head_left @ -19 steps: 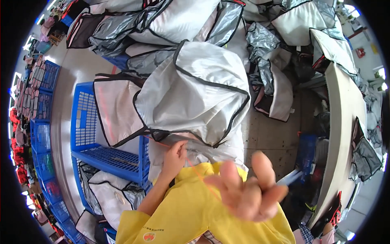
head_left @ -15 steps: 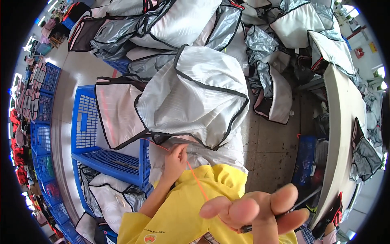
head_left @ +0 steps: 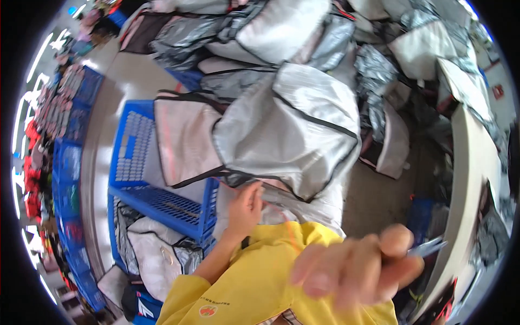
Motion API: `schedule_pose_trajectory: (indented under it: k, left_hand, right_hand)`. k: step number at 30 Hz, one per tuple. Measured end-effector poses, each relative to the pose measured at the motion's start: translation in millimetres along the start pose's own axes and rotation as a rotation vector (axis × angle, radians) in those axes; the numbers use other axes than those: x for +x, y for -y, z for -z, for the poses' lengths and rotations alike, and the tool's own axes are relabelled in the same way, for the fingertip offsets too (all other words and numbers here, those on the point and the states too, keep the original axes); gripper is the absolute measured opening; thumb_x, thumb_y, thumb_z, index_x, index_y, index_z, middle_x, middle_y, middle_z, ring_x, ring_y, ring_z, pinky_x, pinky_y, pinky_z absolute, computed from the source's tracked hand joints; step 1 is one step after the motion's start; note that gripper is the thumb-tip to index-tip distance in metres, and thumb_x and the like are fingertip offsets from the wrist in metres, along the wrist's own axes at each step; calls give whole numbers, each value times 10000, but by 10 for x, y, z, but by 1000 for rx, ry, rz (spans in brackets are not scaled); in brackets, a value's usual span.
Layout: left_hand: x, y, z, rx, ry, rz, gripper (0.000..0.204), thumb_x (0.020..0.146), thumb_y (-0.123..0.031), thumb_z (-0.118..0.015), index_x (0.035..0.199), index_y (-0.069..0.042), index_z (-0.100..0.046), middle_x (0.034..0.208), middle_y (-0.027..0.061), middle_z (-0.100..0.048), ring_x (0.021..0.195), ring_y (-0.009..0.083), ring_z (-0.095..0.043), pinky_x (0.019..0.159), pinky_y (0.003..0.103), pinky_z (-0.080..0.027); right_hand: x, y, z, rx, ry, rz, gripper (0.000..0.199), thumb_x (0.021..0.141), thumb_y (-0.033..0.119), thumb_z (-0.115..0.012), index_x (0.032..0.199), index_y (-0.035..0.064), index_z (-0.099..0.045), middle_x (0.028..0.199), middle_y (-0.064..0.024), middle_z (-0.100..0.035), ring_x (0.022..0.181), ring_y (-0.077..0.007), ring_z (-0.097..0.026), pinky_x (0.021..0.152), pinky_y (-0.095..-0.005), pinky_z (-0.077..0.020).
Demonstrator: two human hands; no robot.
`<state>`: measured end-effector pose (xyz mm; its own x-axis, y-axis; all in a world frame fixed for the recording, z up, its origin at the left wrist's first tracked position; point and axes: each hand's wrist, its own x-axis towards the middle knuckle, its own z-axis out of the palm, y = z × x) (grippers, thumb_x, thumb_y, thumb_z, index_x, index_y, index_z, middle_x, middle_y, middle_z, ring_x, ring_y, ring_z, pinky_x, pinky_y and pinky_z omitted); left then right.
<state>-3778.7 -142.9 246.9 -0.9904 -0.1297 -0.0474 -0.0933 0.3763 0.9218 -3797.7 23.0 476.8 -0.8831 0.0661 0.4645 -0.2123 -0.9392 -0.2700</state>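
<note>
A large silver-white fabric piece with black bound edges [head_left: 292, 130] lies in front of me, a pinkish-white panel [head_left: 187, 138] folded out on its left. At its near edge my left hand [head_left: 246, 212] is closed, its fingers pinching an orange cord [head_left: 291, 230]. From there the cord runs toward my right hand [head_left: 360, 268], raised close to the camera and blurred. Two slim silver blades, seemingly thread snips [head_left: 429, 247], stick out past the curled fingers of that hand. Whether the right fingers also grip the cord is hidden.
A blue plastic crate [head_left: 130, 146] stands left, above more folded fabric pieces [head_left: 154, 249]. Silver and white pieces [head_left: 287, 30] pile up at the back. A pale table edge [head_left: 466, 179] runs along the right. Stacked blue crates [head_left: 67, 184] line the far left.
The view has shifted, so the scene sits further right. My right hand has turned, and silver blades now show beyond its fingers. My left hand still pinches the cord.
</note>
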Motion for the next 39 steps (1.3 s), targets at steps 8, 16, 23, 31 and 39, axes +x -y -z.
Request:
schedule_pose_trajectory:
  k: [8,16,23,31,39]
  left_hand:
    - [245,-480,435,341,-221,-438,269,898,-11,-684,1164,-57,-680,751,86,-638,596,263,-619,509,373,-458]
    - [267,-284,677,638,-118,-471,237,856,-90,-720,1088,-125,-693,709,33,-617,598,242,-618,541,366,-495]
    - [104,-135,625,645,-15,-438,265,804,-41,-700,1062,-101,-705,725,47,-594,629,248,-621,532,377,-494]
    - [124,-334,650,716,39,-453,250,802,-26,-692,1044,-85,-715,739,49,-629,630,246,-627,538,382,-502]
    - [1139,-850,981,606,-301,-633,124,855,16,-698,972,-21,-714,878,129,-686,805,305,-674,698,368,-533]
  right_hand:
    - [341,143,1295,-2042,86,32,329,811,125,-840,1125,93,-745,1042,-73,-610,778,-214,-586,713,-329,-471]
    - [387,134,2152,-2166,-24,-93,126,926,91,-702,1005,-3,-675,910,-177,-657,813,-381,-647,704,-399,-506]
    - [323,-197,1301,-2033,147,67,488,703,266,-923,1118,103,-725,1025,-80,-637,759,-254,-659,618,-354,-533]
    - [382,-359,2014,-2104,76,-188,383,859,141,-721,1232,82,-656,1062,-151,-725,860,-356,-717,723,-435,-559]
    - [-1320,355,1891,-1697,-222,-429,153,859,78,-691,941,11,-581,696,-66,-562,632,-129,-514,587,-324,-442]
